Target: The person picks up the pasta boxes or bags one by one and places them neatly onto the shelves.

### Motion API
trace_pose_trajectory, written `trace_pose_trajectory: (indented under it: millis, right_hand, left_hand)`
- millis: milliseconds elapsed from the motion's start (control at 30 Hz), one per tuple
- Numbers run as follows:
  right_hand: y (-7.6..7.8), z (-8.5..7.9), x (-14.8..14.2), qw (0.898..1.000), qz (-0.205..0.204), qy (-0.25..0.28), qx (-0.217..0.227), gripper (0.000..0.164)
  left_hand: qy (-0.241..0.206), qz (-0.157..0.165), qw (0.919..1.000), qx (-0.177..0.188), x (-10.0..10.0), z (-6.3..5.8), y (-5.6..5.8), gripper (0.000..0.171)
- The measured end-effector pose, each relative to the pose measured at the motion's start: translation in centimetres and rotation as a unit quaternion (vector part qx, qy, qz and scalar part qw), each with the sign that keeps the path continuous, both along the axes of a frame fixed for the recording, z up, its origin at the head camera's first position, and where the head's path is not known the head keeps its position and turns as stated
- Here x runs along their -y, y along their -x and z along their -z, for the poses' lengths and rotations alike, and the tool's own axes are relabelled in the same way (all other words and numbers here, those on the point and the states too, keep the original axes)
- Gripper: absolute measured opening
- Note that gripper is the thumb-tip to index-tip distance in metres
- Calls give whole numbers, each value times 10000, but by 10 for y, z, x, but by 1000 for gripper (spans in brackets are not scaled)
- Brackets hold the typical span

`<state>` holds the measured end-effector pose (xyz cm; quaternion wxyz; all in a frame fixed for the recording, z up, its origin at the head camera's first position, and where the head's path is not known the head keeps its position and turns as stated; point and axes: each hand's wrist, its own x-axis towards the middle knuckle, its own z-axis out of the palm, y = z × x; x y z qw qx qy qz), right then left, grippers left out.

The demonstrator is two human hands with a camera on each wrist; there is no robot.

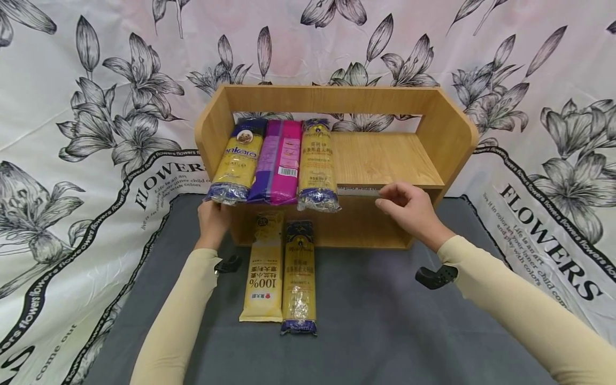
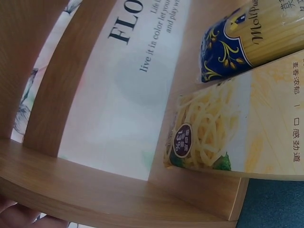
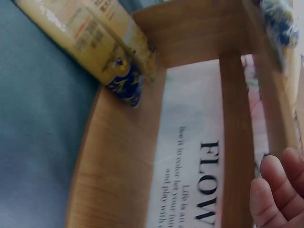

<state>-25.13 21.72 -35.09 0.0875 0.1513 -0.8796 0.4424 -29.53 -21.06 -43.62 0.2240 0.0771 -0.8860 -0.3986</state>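
My left hand [image 1: 213, 222] is at the left side of a two-tier wooden shelf [image 1: 399, 158], its fingers mostly hidden; in the left wrist view a few fingers [image 2: 28, 217] show along the outside of the side panel. Loosely bent and holding nothing, my right hand [image 1: 409, 210] hovers in front of the upper board's right part. On the upper tier lie a yellow and blue pasta bag [image 1: 240, 155], a pink and purple pack [image 1: 284, 166] and a spaghetti bag [image 1: 317, 160]. Below, a pale yellow pasta pack [image 1: 263, 278] and another spaghetti bag [image 1: 299, 278] stick out over the table.
The shelf stands on a grey tablecloth [image 1: 370, 315], against a white curtain [image 1: 144, 101] printed with flowers and lettering. A raised wooden rail [image 1: 332, 99] runs along the shelf's back. Black wrist straps [image 1: 436, 277] sit over both sleeves.
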Motion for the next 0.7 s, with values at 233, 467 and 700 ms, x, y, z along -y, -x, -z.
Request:
trace_pose_trajectory:
  millis: [233, 467, 700]
  right_hand:
    - [-2, 24, -11, 9985, 112, 54, 524, 26]
    - [-6, 53, -10, 9958, 128, 104, 903, 30]
    - [-10, 90, 0, 9903, 73, 136, 1380, 38]
  left_hand:
    - [-1, -13, 10000, 89, 1, 0, 1, 32]
    - [-24, 22, 9999, 134, 1, 0, 2, 32]
    - [1, 6, 10000, 52, 1, 1, 1, 31]
